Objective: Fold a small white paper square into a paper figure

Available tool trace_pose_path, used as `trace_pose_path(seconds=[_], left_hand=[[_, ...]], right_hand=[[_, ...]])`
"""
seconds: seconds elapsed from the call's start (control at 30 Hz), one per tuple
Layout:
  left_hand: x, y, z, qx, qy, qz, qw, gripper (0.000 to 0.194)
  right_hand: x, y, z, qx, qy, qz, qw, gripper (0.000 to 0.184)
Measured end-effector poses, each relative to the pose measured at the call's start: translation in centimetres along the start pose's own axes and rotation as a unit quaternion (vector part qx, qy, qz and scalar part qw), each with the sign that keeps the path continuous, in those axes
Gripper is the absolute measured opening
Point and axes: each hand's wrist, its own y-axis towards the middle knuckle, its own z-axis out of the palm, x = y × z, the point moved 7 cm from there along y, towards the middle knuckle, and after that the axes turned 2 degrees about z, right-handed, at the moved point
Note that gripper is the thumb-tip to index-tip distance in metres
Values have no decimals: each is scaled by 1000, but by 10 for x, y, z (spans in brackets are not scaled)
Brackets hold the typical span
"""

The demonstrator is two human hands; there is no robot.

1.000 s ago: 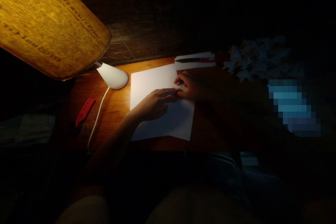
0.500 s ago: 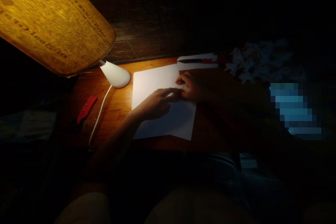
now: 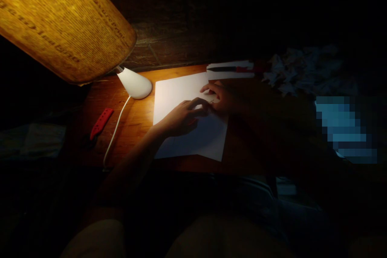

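A large white sheet of paper [image 3: 177, 147] lies on the wooden desk. Over its middle, my left hand [image 3: 184, 117] bends its fingers inward, the fingertips meeting my right hand. My right hand [image 3: 222, 96] rests at the sheet's right edge, fingers curled toward the left hand. Between the fingertips shows a pale patch that looks like a small piece of paper [image 3: 211, 98], low against the sheet. Shadow and the fingers hide most of it, so its shape cannot be made out.
A lamp with a yellow printed shade [image 3: 75, 24] and white base [image 3: 136, 84] stands at left, its cord [image 3: 115, 131] running forward. Nearby lies a red-handled tool [image 3: 102, 123]. A paper stack [image 3: 216, 74] bears a black-and-red tool [image 3: 223, 69]. Folded paper pieces [image 3: 302, 70] pile up at right.
Both hands stay together over the sheet, with only slight finger movement. My left fingers look a little more bent. The whole view has shifted slightly.
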Motion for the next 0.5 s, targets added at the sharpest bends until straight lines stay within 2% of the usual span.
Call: trace_pose_path(seconds=[0.2,0.33,0.5], left_hand=[[0,1,0,10,3,-8,1000,39],[-2,2,-1,17,4,-5,1000,40],[-2,3,0,27,1,-5,1000,40]], right_hand=[[-2,0,-3,1,12,-16,1000,52],[-7,1,-4,-1,27,-5,1000,46],[-9,2,-9,-19,81,7,997,48]])
